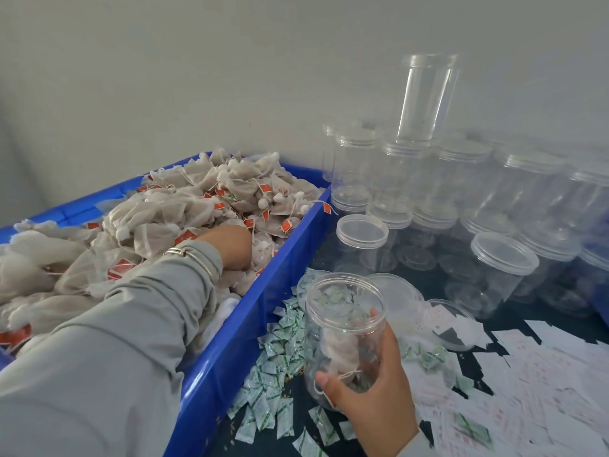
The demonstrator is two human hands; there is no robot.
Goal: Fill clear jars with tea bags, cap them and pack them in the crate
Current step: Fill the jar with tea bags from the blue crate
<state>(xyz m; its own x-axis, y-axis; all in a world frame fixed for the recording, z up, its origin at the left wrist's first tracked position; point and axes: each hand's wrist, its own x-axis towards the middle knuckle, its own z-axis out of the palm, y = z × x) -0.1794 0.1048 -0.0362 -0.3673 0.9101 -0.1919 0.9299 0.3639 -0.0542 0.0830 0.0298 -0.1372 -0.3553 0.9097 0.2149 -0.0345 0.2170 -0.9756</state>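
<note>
Blue crate point(250, 311) at left holds heaped tea bags point(138, 219); my left hand point(232, 247) digs into them, fingers buried, grip unclear. Right of it, my right hand point(365, 387) wraps an open clear jar point(344, 328) holding a few bags, above scattered sachets point(273, 357); capped jars point(461, 199) stand behind.

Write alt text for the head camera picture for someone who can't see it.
A person's right hand holds an open clear jar with a few tea bags inside, while the left hand digs into a blue crate heaped with tea bags. Small green-and-white sachets lie scattered on the dark table, and capped empty jars are stacked behind.
</note>
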